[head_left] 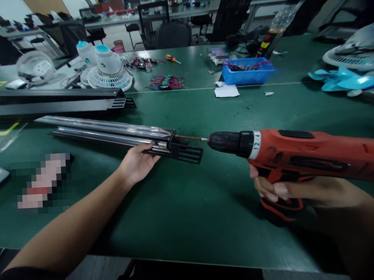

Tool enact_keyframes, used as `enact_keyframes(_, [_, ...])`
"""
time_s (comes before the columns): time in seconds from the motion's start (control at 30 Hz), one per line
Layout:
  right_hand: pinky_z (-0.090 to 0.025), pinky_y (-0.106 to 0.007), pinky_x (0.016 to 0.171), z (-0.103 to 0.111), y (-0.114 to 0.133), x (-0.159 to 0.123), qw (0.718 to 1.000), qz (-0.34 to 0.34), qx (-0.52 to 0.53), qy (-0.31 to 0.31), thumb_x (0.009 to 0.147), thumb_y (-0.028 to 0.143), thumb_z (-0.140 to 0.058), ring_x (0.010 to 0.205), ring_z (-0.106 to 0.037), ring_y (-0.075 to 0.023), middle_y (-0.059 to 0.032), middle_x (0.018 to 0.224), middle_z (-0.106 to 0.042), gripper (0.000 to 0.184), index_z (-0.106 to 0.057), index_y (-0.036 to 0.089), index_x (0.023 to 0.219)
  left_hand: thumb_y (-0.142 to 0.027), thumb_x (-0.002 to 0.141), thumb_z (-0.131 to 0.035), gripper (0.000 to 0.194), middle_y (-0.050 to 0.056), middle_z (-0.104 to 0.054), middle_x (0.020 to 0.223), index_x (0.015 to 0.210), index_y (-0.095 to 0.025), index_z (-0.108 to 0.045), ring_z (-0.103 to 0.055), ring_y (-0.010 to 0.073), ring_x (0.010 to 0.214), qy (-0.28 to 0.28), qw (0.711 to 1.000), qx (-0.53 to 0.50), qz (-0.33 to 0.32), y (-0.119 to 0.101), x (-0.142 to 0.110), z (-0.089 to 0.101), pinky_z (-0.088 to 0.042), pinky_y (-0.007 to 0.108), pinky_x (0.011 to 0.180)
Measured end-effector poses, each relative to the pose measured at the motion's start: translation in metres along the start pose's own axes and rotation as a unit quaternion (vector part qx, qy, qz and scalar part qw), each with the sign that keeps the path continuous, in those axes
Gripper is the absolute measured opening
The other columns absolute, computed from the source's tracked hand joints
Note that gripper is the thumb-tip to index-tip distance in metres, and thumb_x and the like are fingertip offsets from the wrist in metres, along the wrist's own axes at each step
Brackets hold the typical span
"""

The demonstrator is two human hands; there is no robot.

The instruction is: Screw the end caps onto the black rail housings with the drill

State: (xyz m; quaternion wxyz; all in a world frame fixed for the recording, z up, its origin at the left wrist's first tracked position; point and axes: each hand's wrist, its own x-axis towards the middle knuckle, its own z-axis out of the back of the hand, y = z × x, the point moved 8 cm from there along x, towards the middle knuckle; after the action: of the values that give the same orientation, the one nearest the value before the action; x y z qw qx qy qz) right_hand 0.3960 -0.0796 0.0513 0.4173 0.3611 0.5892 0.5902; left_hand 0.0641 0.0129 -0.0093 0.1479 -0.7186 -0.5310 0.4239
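Observation:
My right hand [271, 190] is wrapped round the handle of a red and black cordless drill [303, 150], which points left. A long thin bit [191, 137] runs from its chuck to the end of a long black metal frame [111, 137] with shiny silver rods or tubes in it. Whether the tip sits in a screw is too small to tell. My left hand [139, 162] grips this frame near its right end, thumb on top and fingers underneath. A slotted black bracket [187, 153] sticks out past that end.
Longer black metal profiles [53, 101] lie behind at left. Beyond them stand white fan parts [108, 69], wire bundles [167, 81] and an orange screwdriver [172, 59]. A blue bin [248, 72] with wires, a bottle [268, 41] and blue fan blades [343, 79] are at right.

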Motion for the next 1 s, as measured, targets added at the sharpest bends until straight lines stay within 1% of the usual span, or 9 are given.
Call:
enact_keyframes(0.1, [-0.055, -0.026, 0.045, -0.0028, -0.0029, -0.0022, 0.999, -0.01, 0.014, 0.028, 0.094, 0.041, -0.085, 0.056, -0.066, -0.0176, 0.0001, 0.066, -0.066, 0.029, -0.079, 0.023, 0.115, 0.005, 0.092, -0.055, 0.047, 0.007, -0.08, 0.093, 0.132, -0.013, -0.071, -0.079, 0.0174, 0.086, 0.006, 1.0, 0.001, -0.002, -0.0003, 0.0, 0.0001, -0.067, 0.026, 0.084])
enact_keyframes(0.23, [-0.054, -0.025, 0.046, -0.0013, -0.0066, -0.0028, 0.999, -0.023, 0.021, 0.028, 0.095, 0.041, -0.084, 0.057, -0.066, -0.0169, -0.0002, 0.068, -0.068, 0.029, -0.078, 0.024, 0.117, 0.004, 0.093, -0.057, 0.05, 0.009, -0.082, 0.101, 0.139, -0.011, -0.069, -0.079, 0.0185, 0.09, 0.012, 1.0, 0.0, 0.0, 0.0001, 0.0019, 0.004, -0.066, 0.027, 0.087])
enact_keyframes(0.33, [-0.056, -0.026, 0.047, -0.001, -0.0069, -0.0018, 0.999, -0.023, 0.013, 0.029, 0.094, 0.042, -0.084, 0.058, -0.067, -0.0177, -0.0015, 0.07, -0.071, 0.03, -0.078, 0.024, 0.117, 0.004, 0.092, -0.059, 0.052, 0.009, -0.082, 0.104, 0.141, -0.012, -0.068, -0.079, 0.0187, 0.092, 0.02, 1.0, -0.004, 0.003, 0.0007, 0.0028, 0.0046, -0.065, 0.029, 0.09])
enact_keyframes(0.47, [-0.057, -0.028, 0.049, -0.0003, -0.0067, -0.0017, 0.999, -0.018, 0.009, 0.026, 0.093, 0.042, -0.085, 0.058, -0.068, -0.0189, 0.0003, 0.065, -0.067, 0.03, -0.078, 0.023, 0.116, 0.005, 0.093, -0.058, 0.05, 0.009, -0.082, 0.1, 0.139, -0.011, -0.069, -0.078, 0.0184, 0.089, 0.002, 1.0, -0.007, -0.001, 0.0005, 0.001, 0.0035, -0.065, 0.029, 0.091])
enact_keyframes(0.57, [-0.055, -0.027, 0.045, -0.0002, -0.008, -0.0026, 0.999, -0.026, 0.014, 0.02, 0.093, 0.043, -0.085, 0.056, -0.067, -0.0186, -0.001, 0.067, -0.068, 0.031, -0.078, 0.022, 0.115, 0.004, 0.094, -0.056, 0.045, 0.008, -0.081, 0.094, 0.135, -0.009, -0.07, -0.078, 0.0182, 0.087, -0.016, 1.0, -0.009, -0.001, 0.0006, -0.0012, 0.0019, -0.065, 0.028, 0.089])
enact_keyframes(0.63, [-0.056, -0.027, 0.047, 0.0001, -0.0091, -0.0029, 0.999, -0.037, 0.021, 0.012, 0.092, 0.043, -0.085, 0.057, -0.067, -0.0184, -0.0014, 0.068, -0.069, 0.031, -0.078, 0.023, 0.115, 0.003, 0.094, -0.057, 0.042, 0.008, -0.081, 0.093, 0.132, -0.009, -0.071, -0.078, 0.0181, 0.087, -0.022, 1.0, -0.009, 0.001, 0.0011, -0.0016, 0.002, -0.065, 0.027, 0.089])
enact_keyframes(0.73, [-0.058, -0.029, 0.049, 0.0003, -0.0086, -0.0021, 0.999, -0.045, 0.031, 0.0, 0.091, 0.043, -0.087, 0.057, -0.067, -0.019, 0.001, 0.064, -0.064, 0.031, -0.079, 0.023, 0.113, 0.002, 0.093, -0.058, 0.039, 0.008, -0.081, 0.093, 0.127, -0.01, -0.073, -0.078, 0.0187, 0.087, -0.02, 1.0, -0.008, 0.002, 0.0016, -0.0006, 0.0028, -0.066, 0.029, 0.091])
enact_keyframes(0.83, [-0.057, -0.029, 0.047, -0.002, -0.0049, -0.0008, 0.999, -0.035, 0.028, 0.005, 0.089, 0.043, -0.089, 0.056, -0.065, -0.0191, 0.0018, 0.061, -0.061, 0.031, -0.079, 0.024, 0.111, 0.001, 0.094, -0.058, 0.04, 0.008, -0.082, 0.095, 0.128, -0.011, -0.073, -0.078, 0.0191, 0.088, -0.008, 1.0, -0.005, 0.003, 0.0017, 0.0002, 0.0024, -0.066, 0.029, 0.093])
enact_keyframes(1.0, [-0.055, -0.028, 0.048, -0.0019, -0.0048, -0.0022, 0.999, -0.039, 0.02, 0.001, 0.093, 0.044, -0.084, 0.057, -0.066, -0.0174, -0.0027, 0.071, -0.071, 0.03, -0.079, 0.024, 0.115, 0.002, 0.096, -0.055, 0.042, 0.008, -0.081, 0.095, 0.134, -0.009, -0.071, -0.079, 0.0185, 0.088, -0.014, 1.0, -0.006, 0.004, 0.0008, -0.0018, 0.0002, -0.066, 0.028, 0.092])
